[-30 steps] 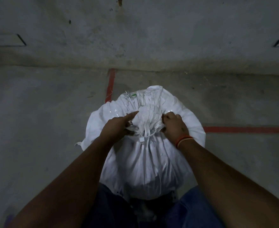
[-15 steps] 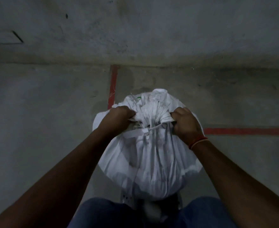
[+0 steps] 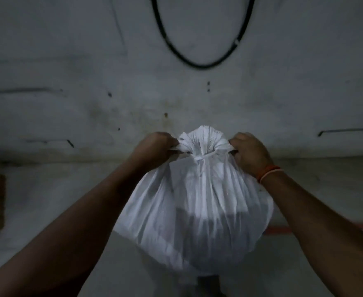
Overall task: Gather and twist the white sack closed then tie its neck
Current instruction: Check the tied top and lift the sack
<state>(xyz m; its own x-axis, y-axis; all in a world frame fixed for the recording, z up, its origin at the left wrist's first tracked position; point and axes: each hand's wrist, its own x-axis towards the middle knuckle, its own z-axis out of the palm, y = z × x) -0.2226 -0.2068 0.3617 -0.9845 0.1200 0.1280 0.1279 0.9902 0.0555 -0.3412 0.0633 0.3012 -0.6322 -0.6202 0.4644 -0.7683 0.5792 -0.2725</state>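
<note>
Against the wall: grey concrete wall [image 3: 90,61] fills the upper frame, stained and scuffed; dim light throughout.
Floor: pale concrete floor [image 3: 37,211] below the wall; short stretch of red line [image 3: 277,230] shows at the sack's right edge.
White sack: white sack [image 3: 195,211] centre frame, between both forearms, bulging and round, fabric pleated up toward the top. Cannot tell whether its base rests on the floor.
Neck: gathered tight into a ruffled tuft [image 3: 202,139]; thin white tie [image 3: 204,157] cinched around it just below, with a knot at the front.
Cable: black cable [image 3: 197,63] hangs in a loop on the wall, above the sack.
Left hand: left hand [image 3: 155,148] fisted, clamped on the sack fabric at the neck's left side.
Right hand: right hand [image 3: 251,153] fisted, clamped on the fabric at the neck's right side.
Wristband: orange wristband [image 3: 268,173] on the right wrist.
</note>
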